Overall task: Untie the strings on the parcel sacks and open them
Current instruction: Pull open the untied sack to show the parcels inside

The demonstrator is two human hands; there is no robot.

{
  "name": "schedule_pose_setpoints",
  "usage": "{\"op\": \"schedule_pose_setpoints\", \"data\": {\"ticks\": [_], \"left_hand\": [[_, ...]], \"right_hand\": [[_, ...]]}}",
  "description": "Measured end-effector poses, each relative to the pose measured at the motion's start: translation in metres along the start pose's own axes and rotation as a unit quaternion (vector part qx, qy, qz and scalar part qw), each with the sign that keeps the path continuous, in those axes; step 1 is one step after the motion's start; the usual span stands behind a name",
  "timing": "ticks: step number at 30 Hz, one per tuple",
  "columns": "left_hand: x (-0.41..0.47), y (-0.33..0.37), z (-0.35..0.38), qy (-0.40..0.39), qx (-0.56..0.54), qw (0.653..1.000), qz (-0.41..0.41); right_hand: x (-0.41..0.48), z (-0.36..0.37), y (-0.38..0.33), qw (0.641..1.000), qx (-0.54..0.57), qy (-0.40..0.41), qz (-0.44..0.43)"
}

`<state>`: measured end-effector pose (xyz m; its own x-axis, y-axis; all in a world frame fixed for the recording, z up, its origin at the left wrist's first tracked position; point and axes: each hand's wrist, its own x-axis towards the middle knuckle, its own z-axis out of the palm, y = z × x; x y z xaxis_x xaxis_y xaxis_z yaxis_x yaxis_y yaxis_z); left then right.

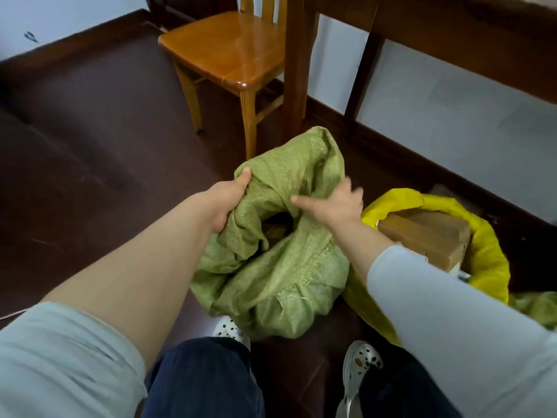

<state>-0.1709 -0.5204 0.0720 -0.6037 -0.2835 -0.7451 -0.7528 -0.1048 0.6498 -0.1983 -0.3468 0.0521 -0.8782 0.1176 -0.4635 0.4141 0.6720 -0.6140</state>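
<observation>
- Green woven sack (pixel 280 260) sits on the dark floor (pixel 90 146), just in front of the wooden chair (pixel 229 55); all places below are taken from this sack.
- Sack mouth is loose and partly open; a dark gap shows at its middle, with something brownish inside, too shadowed to tell what.
- Left hand (pixel 224 203) grips the sack's left rim, thumb on top and fingers curled under a bunched fold of cloth.
- Right hand (pixel 337 203) is on the right rim; its index finger points left across the fabric, the other fingers are motion-blurred, so whether they pinch the cloth is probably yes but cannot be told for sure.
- No string can be made out on the sack mouth.
- Yellow sack (pixel 488 251) stands just right of the green one, touching it, mouth rolled down and open, a brown cardboard box (pixel 422 233) showing inside.
- No brand, label or readable writing on either sack or the box.
- Near side of the green sack: two white perforated clogs (pixel 360 366) and dark trousers.
- Dark wooden desk (pixel 452 34) beyond, at upper right.
</observation>
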Motion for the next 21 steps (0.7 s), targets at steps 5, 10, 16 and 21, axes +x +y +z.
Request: {"op": "schedule_pose_setpoints", "data": {"ticks": [5,10,16,21], "left_hand": [[-0.006,0.002,0.001,-0.036,-0.024,0.998,-0.034],[0.008,0.001,-0.017,-0.048,-0.131,0.986,-0.087],[0.037,-0.002,-0.042,0.064,-0.316,0.942,-0.099],[0.061,-0.013,-0.05,0.318,0.122,0.94,-0.017]], "right_hand": [[-0.003,0.035,0.021,0.997,0.046,-0.052,0.04],[0.016,0.028,0.04,0.961,0.263,0.012,0.086],[0.024,-0.032,0.053,0.924,0.325,-0.152,0.13],[0.038,-0.053,0.046,0.942,0.257,-0.181,0.117]]}}
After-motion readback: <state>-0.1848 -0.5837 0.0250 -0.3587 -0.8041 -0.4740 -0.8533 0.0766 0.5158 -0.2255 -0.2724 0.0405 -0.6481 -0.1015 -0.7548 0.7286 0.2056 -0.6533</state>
